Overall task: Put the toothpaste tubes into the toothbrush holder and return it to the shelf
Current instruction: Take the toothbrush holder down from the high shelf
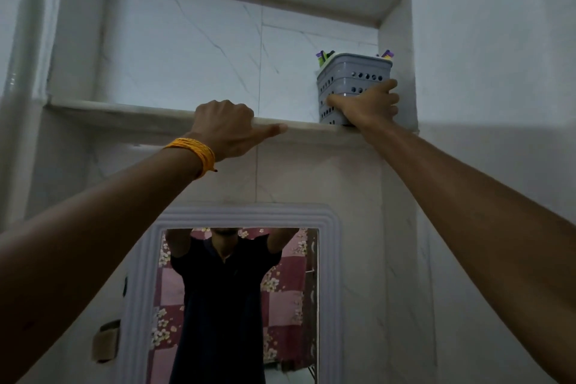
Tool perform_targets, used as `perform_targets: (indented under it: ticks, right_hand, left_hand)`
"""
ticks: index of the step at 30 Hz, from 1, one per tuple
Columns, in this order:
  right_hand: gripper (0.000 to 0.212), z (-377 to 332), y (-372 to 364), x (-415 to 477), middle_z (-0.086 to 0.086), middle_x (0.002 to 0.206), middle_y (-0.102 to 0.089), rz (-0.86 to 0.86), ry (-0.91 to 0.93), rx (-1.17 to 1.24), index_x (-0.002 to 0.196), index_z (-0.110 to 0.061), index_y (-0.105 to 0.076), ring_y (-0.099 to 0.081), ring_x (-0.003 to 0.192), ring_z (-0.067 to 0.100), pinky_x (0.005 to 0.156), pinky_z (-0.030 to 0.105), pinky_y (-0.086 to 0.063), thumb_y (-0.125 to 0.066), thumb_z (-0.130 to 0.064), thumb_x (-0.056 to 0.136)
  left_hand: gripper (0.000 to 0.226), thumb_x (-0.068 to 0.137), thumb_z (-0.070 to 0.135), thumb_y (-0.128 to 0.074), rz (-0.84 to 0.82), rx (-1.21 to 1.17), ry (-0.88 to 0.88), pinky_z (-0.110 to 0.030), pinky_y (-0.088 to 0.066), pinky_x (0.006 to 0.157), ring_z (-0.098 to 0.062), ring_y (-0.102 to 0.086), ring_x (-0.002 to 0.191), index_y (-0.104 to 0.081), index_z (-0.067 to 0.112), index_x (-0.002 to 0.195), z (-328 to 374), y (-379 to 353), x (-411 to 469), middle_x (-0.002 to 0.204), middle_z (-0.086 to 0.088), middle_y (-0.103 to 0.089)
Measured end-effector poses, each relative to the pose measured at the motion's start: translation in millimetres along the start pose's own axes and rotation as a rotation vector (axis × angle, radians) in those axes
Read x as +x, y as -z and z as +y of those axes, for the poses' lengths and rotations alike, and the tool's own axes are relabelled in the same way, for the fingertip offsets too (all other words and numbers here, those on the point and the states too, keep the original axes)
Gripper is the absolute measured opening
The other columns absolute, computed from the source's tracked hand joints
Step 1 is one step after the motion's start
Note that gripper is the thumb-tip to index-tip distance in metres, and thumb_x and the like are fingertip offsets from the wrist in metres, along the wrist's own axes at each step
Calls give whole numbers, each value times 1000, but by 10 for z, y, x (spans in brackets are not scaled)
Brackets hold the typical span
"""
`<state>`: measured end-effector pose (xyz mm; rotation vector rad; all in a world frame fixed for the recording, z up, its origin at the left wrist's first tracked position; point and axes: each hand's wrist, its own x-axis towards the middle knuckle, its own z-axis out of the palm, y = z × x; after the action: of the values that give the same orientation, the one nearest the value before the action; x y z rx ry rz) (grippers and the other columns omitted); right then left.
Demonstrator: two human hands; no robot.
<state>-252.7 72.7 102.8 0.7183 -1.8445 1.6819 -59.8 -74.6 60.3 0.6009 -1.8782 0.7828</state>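
A grey perforated toothbrush holder (352,78) stands at the right end of the marble shelf (124,114), in the corner of a wall niche. Purple, green and yellow ends (324,56) poke out of its top at the left and right; I cannot tell which are toothpaste tubes. My right hand (371,103) wraps around the holder's lower front, thumb on its left face, fingers on its right side. My left hand (229,128), with an orange thread band at the wrist, grips the shelf's front edge near the middle, thumb laid along the lip.
The niche's right wall (397,50) sits close beside the holder. A white-framed mirror (240,305) hangs on the tiled wall below the shelf and reflects a person in a dark shirt. A white pipe (23,40) runs down the far left.
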Motion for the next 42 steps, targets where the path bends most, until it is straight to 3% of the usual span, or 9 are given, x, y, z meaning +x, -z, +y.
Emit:
perform_targets:
  ticks: [12, 15, 18, 21, 25, 30, 34, 38, 42]
  right_hand:
    - [118, -39, 258, -81, 15, 151, -43, -1, 26, 82, 153, -8, -28, -47, 140, 36, 112, 54, -47, -92, -52, 64]
    - [114, -56, 424, -180, 13, 149, -45, -1, 53, 134, 149, -10, -30, -49, 138, 35, 112, 54, -49, -93, -51, 63]
    - [114, -61, 611, -320, 12, 149, -44, -2, 85, 170, 149, -10, -30, -50, 139, 35, 112, 53, -49, -94, -49, 64]
    - [115, -29, 761, -480, 13, 149, -45, 9, 142, 183, 150, -9, -28, -49, 139, 35, 113, 54, -49, -95, -47, 64]
    - [117, 139, 891, -903, 13, 143, -48, -45, 158, 223, 145, -9, -34, -54, 133, 34, 105, 56, -55, -96, -46, 53]
    - [110, 715, 842, -1651, 10, 137, -56, -103, 150, 291, 142, -7, -41, -60, 125, 28, 103, 47, -57, -99, -36, 53]
    - [123, 1431, 787, -2401, 9, 136, -57, -150, 119, 341, 141, -7, -43, -61, 123, 24, 94, 30, -54, -87, -55, 37]
    - [127, 2244, 754, -3255, 9, 141, -56, -242, 11, 307, 147, -7, -41, -60, 127, 24, 102, 35, -56, -87, -58, 40]
    - [124, 3054, 750, -4140, 7, 142, -56, -360, -134, 218, 148, -7, -41, -59, 130, 23, 107, 42, -55, -91, -52, 44]
  left_hand:
    - [83, 86, 78, -23, -27, 9, 61, -31, -36, 62, -26, -54, 64, -63, 6, 74, 95, 40, -1, 63, -7, -56]
    - [80, 88, 76, -23, -55, 2, 68, -37, -43, 74, -29, -58, 71, -63, 8, 84, 100, 65, -31, 76, -11, -65]
    - [75, 89, 74, -27, -57, -32, 59, -46, -42, 93, -34, -62, 93, -61, 11, 113, 121, 98, -158, 99, -15, -68]
    - [76, 88, 74, -30, -26, -86, 46, -49, -39, 102, -37, -55, 113, -52, 14, 129, 175, 121, -347, 121, -17, -62]
    - [63, 92, 58, -43, 27, -184, 24, -51, -39, 106, -37, -44, 131, -46, 12, 136, 295, 220, -757, 140, -18, -49]
    - [63, 90, 55, -36, -49, -270, 84, -47, -41, 102, -34, -52, 125, -49, 13, 136, 462, 209, -1451, 136, -14, -57]
    - [44, 95, 47, -38, -127, -341, 104, -42, -43, 89, -33, -57, 109, -53, 15, 122, 567, 56, -2230, 119, -10, -61]
    - [46, 96, 45, -41, -270, -410, 150, -43, -44, 92, -30, -56, 114, -46, 22, 136, 715, -188, -3208, 127, -9, -60]
    - [52, 95, 50, -37, -499, -423, 236, -42, -47, 86, -31, -59, 104, -50, 15, 131, 962, -397, -4249, 119, -13, -62]
